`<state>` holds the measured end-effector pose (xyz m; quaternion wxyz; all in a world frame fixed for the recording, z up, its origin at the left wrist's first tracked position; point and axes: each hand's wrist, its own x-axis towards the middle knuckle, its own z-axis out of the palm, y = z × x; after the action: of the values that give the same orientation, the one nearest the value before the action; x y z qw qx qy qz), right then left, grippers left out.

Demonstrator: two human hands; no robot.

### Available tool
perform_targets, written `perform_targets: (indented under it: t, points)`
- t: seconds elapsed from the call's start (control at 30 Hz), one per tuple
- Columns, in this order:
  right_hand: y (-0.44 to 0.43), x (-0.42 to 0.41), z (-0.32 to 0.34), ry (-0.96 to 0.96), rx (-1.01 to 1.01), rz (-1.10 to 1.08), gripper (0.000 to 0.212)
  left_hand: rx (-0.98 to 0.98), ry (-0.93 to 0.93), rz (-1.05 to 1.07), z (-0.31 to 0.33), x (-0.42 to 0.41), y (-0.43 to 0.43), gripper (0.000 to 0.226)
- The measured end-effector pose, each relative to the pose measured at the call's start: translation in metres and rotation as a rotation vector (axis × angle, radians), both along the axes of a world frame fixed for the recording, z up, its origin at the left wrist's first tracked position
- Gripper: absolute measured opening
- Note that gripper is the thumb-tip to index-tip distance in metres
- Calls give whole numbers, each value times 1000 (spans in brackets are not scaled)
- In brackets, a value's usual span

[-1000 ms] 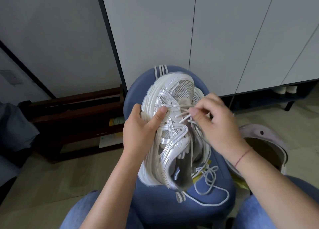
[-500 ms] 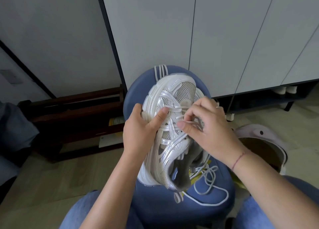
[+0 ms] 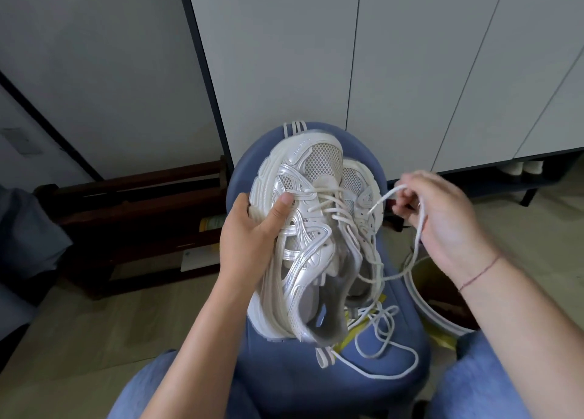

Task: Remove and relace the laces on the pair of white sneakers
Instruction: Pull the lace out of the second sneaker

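Centre frame, on a blue padded stool (image 3: 284,384): upper sneaker (image 3: 303,229), mesh with glossy silver overlays, laced at the toe-end eyelets only. The left hand (image 3: 249,235) grips its side; the right hand (image 3: 442,219) pinches the round woven lace (image 3: 384,197), held out rightward. A second sneaker (image 3: 363,191) lies underneath; loose lace (image 3: 379,355) coils lower right. Judged well short of completion

Two sneakers (image 3: 303,229), two hands (image 3: 249,232), one stool (image 3: 284,374)

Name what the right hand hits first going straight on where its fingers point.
Probably the farther white mesh sneaker, lying beside the nearer silver-white sneaker in the left hand. The right hand, pinching the white cord lace, points leftward at it; depth is unclear.
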<state>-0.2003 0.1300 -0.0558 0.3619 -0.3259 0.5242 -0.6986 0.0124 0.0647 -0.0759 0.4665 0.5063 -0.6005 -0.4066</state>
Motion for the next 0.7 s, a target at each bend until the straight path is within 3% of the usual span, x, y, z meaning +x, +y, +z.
perform_targets:
  t: [0.07, 0.13, 0.27, 0.57, 0.7]
  points:
    - [3, 8, -4, 227, 84, 54, 21, 12, 18, -3, 0, -2, 0, 76]
    - [4, 16, -8, 303, 121, 146, 12, 12, 27, -15, 0, -4, 1, 73]
    - [4, 22, -12, 460, 146, 167, 13, -11, 30, -29, -1, -8, 4, 65]
    - [-2, 29, -17, 507, 94, 120, 15, -17, 6, -44, -4, -10, 5, 59]
    - [-1, 29, -11, 636, 36, 54, 18, -13, 1, -36, -7, -9, 2, 61]
